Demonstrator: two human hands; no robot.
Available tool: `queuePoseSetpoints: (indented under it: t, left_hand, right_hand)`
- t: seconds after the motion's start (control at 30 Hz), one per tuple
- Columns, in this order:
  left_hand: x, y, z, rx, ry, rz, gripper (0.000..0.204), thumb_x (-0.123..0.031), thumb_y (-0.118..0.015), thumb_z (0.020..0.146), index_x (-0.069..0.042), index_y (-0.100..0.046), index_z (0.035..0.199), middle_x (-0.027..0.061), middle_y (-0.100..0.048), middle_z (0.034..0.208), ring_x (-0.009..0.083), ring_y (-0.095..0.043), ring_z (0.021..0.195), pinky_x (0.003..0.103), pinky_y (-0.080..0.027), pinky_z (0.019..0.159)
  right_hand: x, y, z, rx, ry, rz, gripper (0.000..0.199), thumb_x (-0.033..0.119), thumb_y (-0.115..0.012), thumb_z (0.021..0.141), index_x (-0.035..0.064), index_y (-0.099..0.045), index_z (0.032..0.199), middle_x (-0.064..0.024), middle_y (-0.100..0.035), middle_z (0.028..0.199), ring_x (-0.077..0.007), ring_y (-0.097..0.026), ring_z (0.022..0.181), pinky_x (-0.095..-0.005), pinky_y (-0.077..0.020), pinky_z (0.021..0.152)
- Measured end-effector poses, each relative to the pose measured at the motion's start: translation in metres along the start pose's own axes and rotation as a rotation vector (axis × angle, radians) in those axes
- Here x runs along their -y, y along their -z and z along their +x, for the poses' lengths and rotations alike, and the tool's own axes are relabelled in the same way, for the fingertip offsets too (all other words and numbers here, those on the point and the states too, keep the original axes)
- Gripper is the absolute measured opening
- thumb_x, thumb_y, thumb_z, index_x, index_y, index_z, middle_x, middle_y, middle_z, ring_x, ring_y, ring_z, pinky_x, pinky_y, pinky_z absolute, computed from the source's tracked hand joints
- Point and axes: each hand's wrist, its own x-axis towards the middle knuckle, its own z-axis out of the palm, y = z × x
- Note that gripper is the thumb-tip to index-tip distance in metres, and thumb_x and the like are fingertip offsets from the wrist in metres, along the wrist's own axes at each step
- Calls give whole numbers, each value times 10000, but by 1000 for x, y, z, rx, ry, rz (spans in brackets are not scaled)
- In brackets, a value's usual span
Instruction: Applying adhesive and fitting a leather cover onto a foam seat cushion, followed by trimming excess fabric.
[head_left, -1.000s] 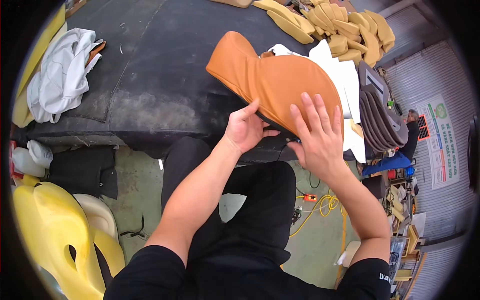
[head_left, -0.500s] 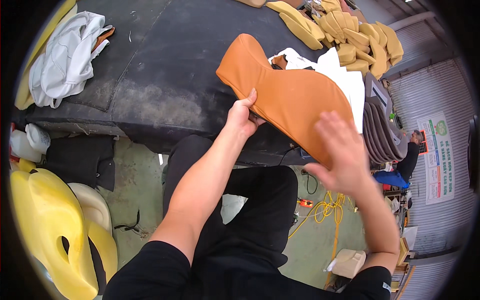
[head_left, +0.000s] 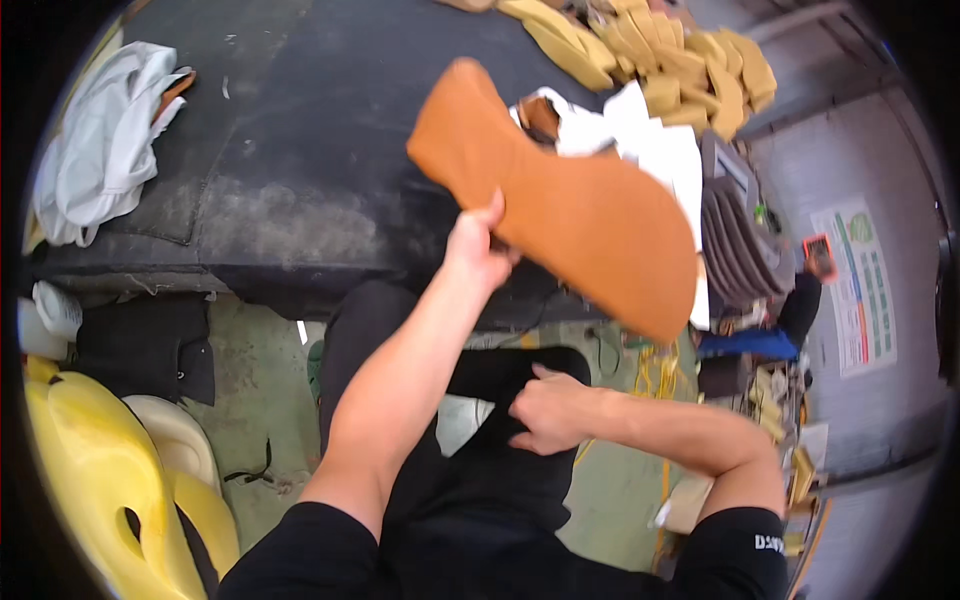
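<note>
An orange-brown, leather-like covered seat cushion (head_left: 585,215), narrow at its far left end and broad and rounded at the right, is held up at a slant over the table's near edge. My left hand (head_left: 480,240) grips its near edge at the narrow waist, thumb on top and fingers beneath, partly hidden. Away from the cushion, my right hand (head_left: 555,410) hangs above my right thigh. Its thumb stands apart from loosely bent fingers, and nothing shows in it. White sheets (head_left: 675,160) lie behind the cushion.
A black-covered table (head_left: 300,150) carries a white cover (head_left: 110,150) at left and yellow foam pieces (head_left: 690,65) at far right. Grey curved pads (head_left: 740,240) are stacked at right, near another person (head_left: 800,310). Yellow moulded shapes (head_left: 95,450) and a yellow cable (head_left: 655,375) are on the floor.
My right hand has left the cushion's broad end and moved down and left to above my thigh. The left hand keeps its grip, with the cushion turned a little more face-on.
</note>
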Motion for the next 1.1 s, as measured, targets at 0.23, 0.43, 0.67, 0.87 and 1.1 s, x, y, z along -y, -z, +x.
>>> queuePoseSetpoints:
  t: [0.23,0.43,0.67,0.87,1.1]
  left_hand:
    - [-35,16,-18,54,-12,4,444,-256,-649,1076,-54,-563,1461,126,-654,1423,326,-654,1286,602,-529,1107]
    - [-19,15,4,2,52,-14,430,-255,-631,1087,-86,-559,1475,104,-630,1457,323,-624,1317,583,-501,1138]
    - [-34,39,4,63,1,181,370,-357,-646,1074,-109,-649,1348,67,-717,1252,255,-681,1118,529,-550,1043]
    - [-58,38,-6,-119,-105,196,365,-384,-591,1097,-136,-647,1359,43,-709,1266,252,-681,1158,520,-544,1044]
    - [-48,23,-41,-99,-90,208,600,-593,-594,1054,-148,-583,1456,46,-665,1414,259,-624,1314,479,-504,1085]
  right_hand:
    - [7,134,-164,-1936,-235,-535,565,144,-858,873,-28,-664,1375,-192,-713,1334,-308,-726,1154,-404,-584,974]
    - [-53,45,-9,-1067,-494,-1067,667,325,-650,922,-153,-583,1384,-290,-604,1444,-429,-534,1403,-583,-386,1198]
    - [-5,-19,-16,-1359,158,-206,318,185,-829,830,31,-747,1096,-134,-716,1276,-316,-675,1271,-603,-363,1227]
    - [-36,-22,-51,-1677,-349,-316,565,243,-802,863,-2,-690,1360,-206,-591,1534,-412,-536,1456,-626,-268,1257]
    - [-52,-69,34,-1716,-512,-476,486,128,-632,950,131,-681,1434,-151,-533,1616,-377,-397,1571,-657,-132,1293]
